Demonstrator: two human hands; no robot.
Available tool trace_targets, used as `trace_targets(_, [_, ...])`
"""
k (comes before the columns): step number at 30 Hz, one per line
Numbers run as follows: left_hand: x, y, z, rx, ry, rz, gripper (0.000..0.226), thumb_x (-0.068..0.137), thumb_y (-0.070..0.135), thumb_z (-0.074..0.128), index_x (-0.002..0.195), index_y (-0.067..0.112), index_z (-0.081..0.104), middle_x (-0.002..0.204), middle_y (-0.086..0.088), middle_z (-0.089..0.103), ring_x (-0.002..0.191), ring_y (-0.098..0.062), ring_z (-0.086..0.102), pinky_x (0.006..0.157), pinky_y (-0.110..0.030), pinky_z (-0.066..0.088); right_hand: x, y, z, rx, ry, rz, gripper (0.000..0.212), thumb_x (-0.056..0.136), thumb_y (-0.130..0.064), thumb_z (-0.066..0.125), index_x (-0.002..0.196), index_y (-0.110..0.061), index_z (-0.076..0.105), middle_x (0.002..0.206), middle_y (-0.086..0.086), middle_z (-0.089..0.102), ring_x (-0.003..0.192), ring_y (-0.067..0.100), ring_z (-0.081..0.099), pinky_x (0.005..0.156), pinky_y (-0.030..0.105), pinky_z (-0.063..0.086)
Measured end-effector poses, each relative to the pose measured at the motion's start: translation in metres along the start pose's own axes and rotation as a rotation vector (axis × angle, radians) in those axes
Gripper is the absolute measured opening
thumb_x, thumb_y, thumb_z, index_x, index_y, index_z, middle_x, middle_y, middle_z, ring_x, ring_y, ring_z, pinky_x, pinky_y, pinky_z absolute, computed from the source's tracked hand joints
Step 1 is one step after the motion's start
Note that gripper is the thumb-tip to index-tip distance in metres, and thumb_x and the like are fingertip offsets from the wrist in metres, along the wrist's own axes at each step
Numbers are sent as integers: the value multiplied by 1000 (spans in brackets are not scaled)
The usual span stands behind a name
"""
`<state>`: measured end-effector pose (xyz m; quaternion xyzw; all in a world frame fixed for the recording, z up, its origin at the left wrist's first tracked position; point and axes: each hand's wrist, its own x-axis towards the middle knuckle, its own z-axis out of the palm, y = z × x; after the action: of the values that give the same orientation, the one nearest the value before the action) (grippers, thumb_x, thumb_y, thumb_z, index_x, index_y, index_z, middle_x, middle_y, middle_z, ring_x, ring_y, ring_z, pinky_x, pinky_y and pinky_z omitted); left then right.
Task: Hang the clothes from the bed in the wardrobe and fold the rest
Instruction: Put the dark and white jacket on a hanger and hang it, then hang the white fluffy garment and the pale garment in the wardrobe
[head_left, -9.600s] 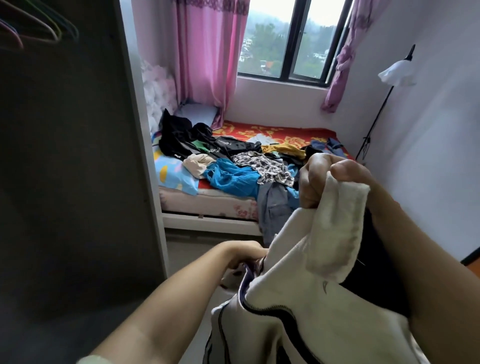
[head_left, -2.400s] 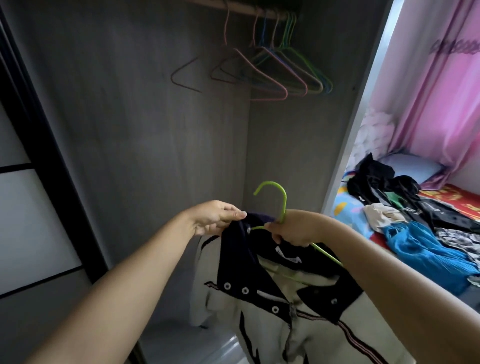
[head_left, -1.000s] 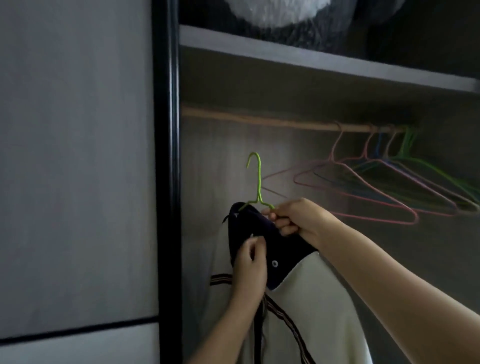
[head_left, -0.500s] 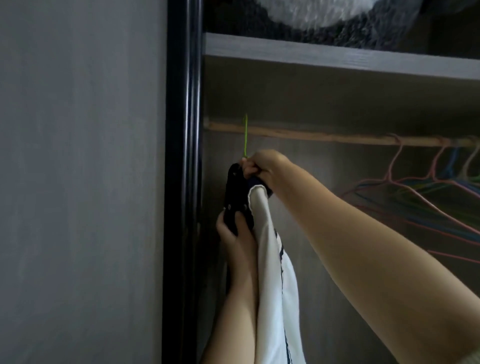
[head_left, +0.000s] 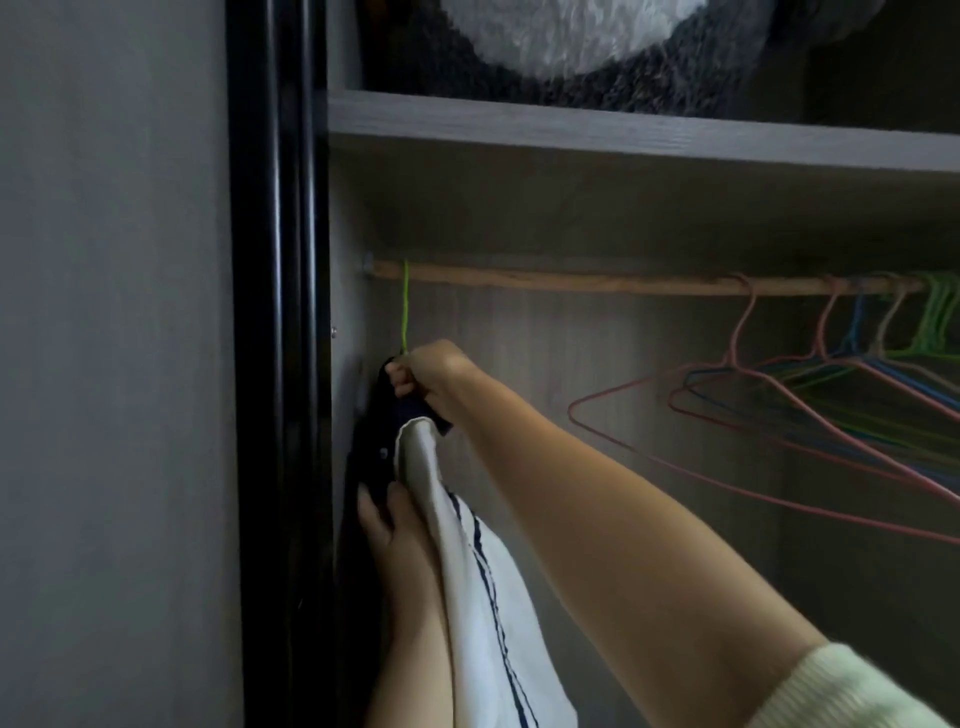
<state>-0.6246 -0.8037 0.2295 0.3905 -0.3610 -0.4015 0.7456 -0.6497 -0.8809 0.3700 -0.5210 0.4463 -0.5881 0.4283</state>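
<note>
The left hand (head_left: 387, 525) presses straight fingers against the jacket (head_left: 467, 561); the right hand (head_left: 426, 371) pinches its collar at the green hanger (head_left: 404, 312), whose hook seems already over the rail (head_left: 597, 283). Release gently, letting the weight settle. The wardrobe frame (head_left: 280, 364) crowds the left; spare hangers (head_left: 779, 405) sit well apart rightward.

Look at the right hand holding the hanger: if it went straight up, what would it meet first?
Probably the wooden rail. The right hand sits just under it, gripping the green hanger, whose hook already reaches the rail. Depth is hard to judge.
</note>
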Motion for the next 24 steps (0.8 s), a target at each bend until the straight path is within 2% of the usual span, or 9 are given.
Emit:
trace_targets(3, [-6,4,-9,-37,46,12,45,101,26,38,145,18,35,146,-6,40,131,-21,40,104,-27,28,-7,2,-11,-41,-32,-40,33,99,6,32,69,4,44,41,10,55,28,10,50,36,21,44])
trace_targets(6, [-23,10,-6,-110,8,16,42,101,25,38,143,24,38,142,1,44,126,-15,45,101,-26,34,-31,-9,-41,-65,-37,-92,23,100,0,38,81,1,50,75,19,59,51,17,57,53,23,47])
trace_targets(8, [-31,16,-5,-73,-9,85,42,101,23,38,143,22,38,132,9,43,124,-10,43,98,-24,32,-50,-11,-68,-53,-48,-117,16,100,-1,40,102,4,55,98,25,54,70,25,59,60,22,52])
trace_targets(10, [-40,21,-3,-19,-4,226,46,97,28,43,142,19,39,135,7,42,131,-14,40,103,-27,33,-74,-4,-101,-114,-18,-134,30,100,-4,41,126,9,48,120,32,55,101,40,62,85,34,53])
trace_targets(12, [-52,28,0,51,11,445,57,89,32,43,142,12,38,147,-6,36,137,-20,33,113,-35,28,-102,4,-134,-188,28,-125,34,101,-4,40,132,8,45,132,30,51,121,37,54,100,43,44])
trace_targets(15, [-89,30,16,104,-35,795,49,88,16,43,133,-4,44,145,-21,34,136,-26,31,115,-34,24,-150,22,-187,-228,104,-103,32,100,-3,39,129,8,49,112,21,59,101,25,62,93,39,48])
trace_targets(17, [-115,17,29,120,-153,881,43,88,12,43,128,-4,49,137,-21,44,130,-27,40,112,-37,29,-184,38,-215,-281,144,-46,27,100,-5,42,122,4,54,105,13,60,96,21,61,89,38,51])
trace_targets(21, [-180,-62,51,226,-605,633,41,88,21,40,121,2,56,118,-11,59,112,-24,55,99,-29,39,-274,106,-279,-401,255,194,21,99,-12,48,114,-1,58,103,13,62,95,23,62,88,42,51])
trace_targets(24, [-249,-141,46,396,-898,503,40,84,24,39,112,5,60,104,-9,63,100,-28,59,91,-35,45,-363,173,-324,-602,429,454,27,98,-10,47,119,2,59,105,13,63,93,26,62,86,38,51])
